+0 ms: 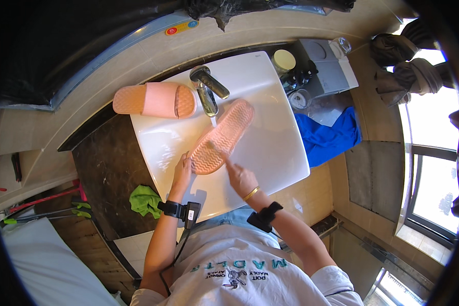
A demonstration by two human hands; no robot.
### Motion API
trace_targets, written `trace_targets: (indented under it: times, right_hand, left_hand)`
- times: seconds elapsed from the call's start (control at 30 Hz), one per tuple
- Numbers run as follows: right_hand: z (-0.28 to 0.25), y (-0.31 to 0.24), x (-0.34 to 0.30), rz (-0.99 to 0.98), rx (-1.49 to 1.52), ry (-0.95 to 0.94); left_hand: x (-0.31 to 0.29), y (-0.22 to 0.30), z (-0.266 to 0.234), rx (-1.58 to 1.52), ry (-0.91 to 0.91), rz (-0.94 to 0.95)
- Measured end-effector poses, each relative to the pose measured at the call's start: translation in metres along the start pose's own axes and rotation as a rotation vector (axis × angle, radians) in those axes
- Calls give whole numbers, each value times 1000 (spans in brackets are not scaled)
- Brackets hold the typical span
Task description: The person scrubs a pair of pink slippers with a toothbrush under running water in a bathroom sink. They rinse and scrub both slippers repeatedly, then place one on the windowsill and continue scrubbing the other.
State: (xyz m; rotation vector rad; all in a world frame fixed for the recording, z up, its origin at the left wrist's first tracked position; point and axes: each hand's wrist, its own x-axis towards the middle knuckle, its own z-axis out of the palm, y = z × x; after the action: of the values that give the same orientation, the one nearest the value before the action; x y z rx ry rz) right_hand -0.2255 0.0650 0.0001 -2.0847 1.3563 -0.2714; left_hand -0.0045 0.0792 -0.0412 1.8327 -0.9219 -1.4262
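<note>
A pink slipper (222, 140) is held over the white sink (273, 143), its zigzag-ridged sole turned up. My left hand (182, 173) grips its near end by the left edge. My right hand (242, 179) is closed at the sole's right side, and a small blurred greyish thing shows on the sole just ahead of its fingers; I cannot make out its kind. Water runs from the metal faucet (206, 89) beside the slipper. The other pink slipper (160, 100) lies strap up on the sink's back left rim.
A dark marble counter (109, 168) flanks the sink, with a crumpled green cloth (145, 200) on it. To the right are a blue cloth (331, 136), a grey box (321, 66), a jar with a pale lid (284, 60) and a glass (300, 99).
</note>
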Motion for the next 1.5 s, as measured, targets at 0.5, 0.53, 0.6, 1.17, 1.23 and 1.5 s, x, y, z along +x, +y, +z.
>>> trace_targets:
  times: [0.5, 0.53, 0.6, 1.17, 1.23, 1.5]
  right_hand:
    - [-8, 19, 3, 159, -69, 231]
    - [-13, 28, 6, 204, -68, 145]
    - [-18, 38, 12, 240, -127, 190]
    - [-22, 25, 15, 272, -23, 190]
    - [-22, 19, 11, 198, 61, 97]
    - [-38, -8, 18, 242, 29, -73]
  left_hand:
    - [-5, 17, -1, 67, -181, -151]
    - [-7, 21, -1, 270, -103, -62]
    - [-10, 31, 4, 604, 80, 55]
    - [69, 84, 56, 754, -180, 311]
    - [55, 80, 51, 461, -192, 227]
    - [7, 37, 81, 8, -18, 35]
